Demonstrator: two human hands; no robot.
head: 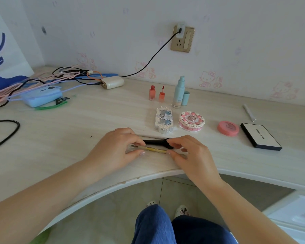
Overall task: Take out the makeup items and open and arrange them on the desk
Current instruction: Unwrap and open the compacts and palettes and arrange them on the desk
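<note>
My left hand (116,147) and my right hand (188,152) both pinch the ends of a thin yellow pencil-like stick (153,149) lying near the desk's front edge. A black makeup brush (157,142) lies just behind it, touching my fingertips. Further back stand two red lip tints (152,93) (162,94), a teal foundation bottle (179,93) with its cap (185,98) beside it, an ornate silver-blue palette (163,119), a round pink cake-shaped compact (191,121), a pink blush compact (227,128), a black palette (261,135) and a white pen (249,112).
A tangle of cables (48,76), a blue power bank (40,96) and a white charger (112,82) crowd the desk's left back. A black cord (9,134) loops at the left. The desk's curved front edge (113,187) runs just below my wrists.
</note>
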